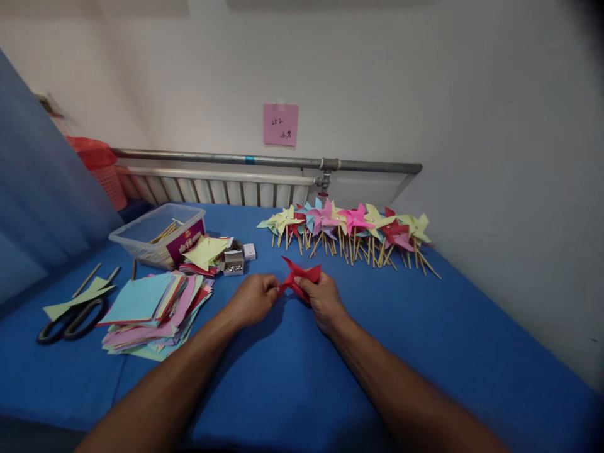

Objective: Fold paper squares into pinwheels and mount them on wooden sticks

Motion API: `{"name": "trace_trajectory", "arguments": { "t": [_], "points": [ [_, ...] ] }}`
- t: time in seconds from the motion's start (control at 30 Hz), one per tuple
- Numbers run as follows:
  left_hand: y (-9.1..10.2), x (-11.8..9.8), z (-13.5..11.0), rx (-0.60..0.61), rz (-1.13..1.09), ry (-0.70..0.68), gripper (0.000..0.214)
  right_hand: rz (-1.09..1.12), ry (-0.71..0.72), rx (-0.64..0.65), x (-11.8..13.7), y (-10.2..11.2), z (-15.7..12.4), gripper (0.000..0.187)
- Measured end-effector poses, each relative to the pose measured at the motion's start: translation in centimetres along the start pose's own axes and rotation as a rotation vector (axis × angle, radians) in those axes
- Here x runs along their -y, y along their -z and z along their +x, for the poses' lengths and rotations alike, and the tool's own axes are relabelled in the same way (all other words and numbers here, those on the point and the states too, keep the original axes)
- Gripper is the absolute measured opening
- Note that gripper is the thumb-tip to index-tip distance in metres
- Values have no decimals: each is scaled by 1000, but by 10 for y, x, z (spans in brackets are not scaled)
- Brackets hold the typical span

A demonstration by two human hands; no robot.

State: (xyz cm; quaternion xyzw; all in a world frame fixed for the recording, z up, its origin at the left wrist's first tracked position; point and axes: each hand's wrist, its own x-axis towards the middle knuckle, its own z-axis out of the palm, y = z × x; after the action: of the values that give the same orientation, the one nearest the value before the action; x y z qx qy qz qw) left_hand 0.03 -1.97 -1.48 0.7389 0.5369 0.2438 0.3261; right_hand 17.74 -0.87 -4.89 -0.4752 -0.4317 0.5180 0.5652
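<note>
Red paper, folded into a small pinwheel with pointed blades (311, 274), sits between our two bare hands near the middle of the frame, held above the blue-covered table (292, 377). Our right hand (324, 299) grips it with the thumb pressed near its centre; our left hand (257, 297) is closed, fingertips pinching at its left edge, though whether they also hold a pin or stick we cannot tell. We judge the step in hand to be gathering or fastening the blades at the middle. The next move seems to call for keeping the centre pressed firmly while the left fingers work precisely, without creasing the blades. The paper looks smooth and plain, one blade standing up at the top left, another spreading right; our fingers hide the rest. At right of centre, finished multicoloured paper pinwheels on thin wooden sticks (358, 218) lie crowded together.
</note>
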Motion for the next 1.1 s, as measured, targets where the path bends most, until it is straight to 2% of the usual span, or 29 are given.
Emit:
{"name": "trace_trajectory", "arguments": {
  "t": [0.4,0.67,0.9,1.1],
  "points": [
    [-1,2,1,3,-21,10,17,29,-32,-36,0,-1,0,25],
    [2,-7,-2,-5,0,40,19,12,-28,-45,0,-1,2,27],
    [-3,0,1,-25,7,14,19,15,-27,-48,0,-2,3,29],
    [-4,-2,0,-46,-7,20,20,11,-29,-47,0,-2,4,30]
  ]
}}
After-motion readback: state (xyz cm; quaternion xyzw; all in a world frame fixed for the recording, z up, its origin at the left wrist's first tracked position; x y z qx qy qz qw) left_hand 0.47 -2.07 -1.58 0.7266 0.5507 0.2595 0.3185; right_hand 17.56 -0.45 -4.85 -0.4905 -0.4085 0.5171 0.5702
